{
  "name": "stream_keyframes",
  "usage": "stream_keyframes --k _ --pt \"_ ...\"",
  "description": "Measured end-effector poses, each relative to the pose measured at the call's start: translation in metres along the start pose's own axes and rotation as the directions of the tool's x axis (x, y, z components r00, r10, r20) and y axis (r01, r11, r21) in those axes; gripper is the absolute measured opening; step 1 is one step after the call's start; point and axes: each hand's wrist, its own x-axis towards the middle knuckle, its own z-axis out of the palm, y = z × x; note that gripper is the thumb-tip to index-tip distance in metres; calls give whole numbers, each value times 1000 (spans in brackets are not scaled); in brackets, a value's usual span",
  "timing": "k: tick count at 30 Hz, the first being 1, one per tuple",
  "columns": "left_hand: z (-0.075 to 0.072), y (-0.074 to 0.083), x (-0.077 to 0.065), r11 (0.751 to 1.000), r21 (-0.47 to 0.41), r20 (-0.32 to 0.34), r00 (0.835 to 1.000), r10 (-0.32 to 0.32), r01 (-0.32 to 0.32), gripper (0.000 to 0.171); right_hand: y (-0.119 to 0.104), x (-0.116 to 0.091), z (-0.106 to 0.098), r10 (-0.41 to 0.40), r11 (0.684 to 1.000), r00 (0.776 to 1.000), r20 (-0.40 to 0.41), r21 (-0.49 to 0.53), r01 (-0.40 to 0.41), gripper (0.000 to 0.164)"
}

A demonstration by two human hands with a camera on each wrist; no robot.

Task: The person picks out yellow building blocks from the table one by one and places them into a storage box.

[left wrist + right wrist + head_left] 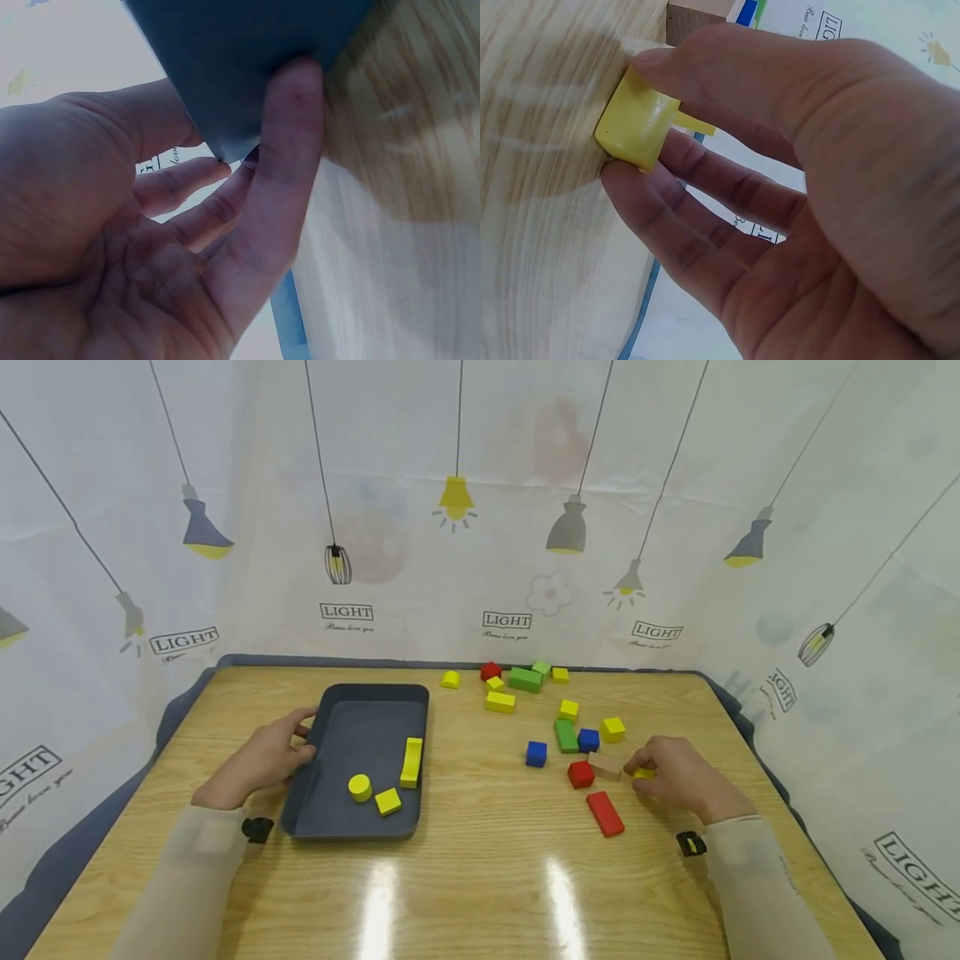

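Note:
My left hand (266,758) grips the left side of a dark grey tray (298,814), with fingertips at its rim. In the left wrist view, a finger (289,172) lies against the outer wall of the tray (225,60). Inside the tray lie a yellow cylinder (360,788), a yellow square block (388,802) and a long yellow block (411,763). On the right, my right hand (678,777) pinches a small yellow block with a rounded face (636,120) between thumb and fingertips, close over the table. A plain wooden block (604,766) lies just left of that hand.
Left of the right hand lie a red cube (581,774), a flat red block (605,814), blue cubes (536,754), a green block (567,737) and yellow cubes (613,730). More blocks, including a long green one (525,680), sit near the table's back edge, before a printed curtain (405,610).

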Motion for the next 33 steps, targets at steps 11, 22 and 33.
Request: stream_keyframes --k 11,22,33 --pt "0 0 -1 1000 -10 -3 1000 11 -11 70 0 1 -2 22 1000 1000 -16 1 -22 23" --pt "1 -2 1 1000 -12 -7 1000 3 -3 70 -5 -1 -3 -55 998 989 -136 -42 50 22" --pt "1 1 -1 1000 -15 -4 1000 -2 2 69 -18 -4 -6 -98 995 977 -188 -36 93 26"
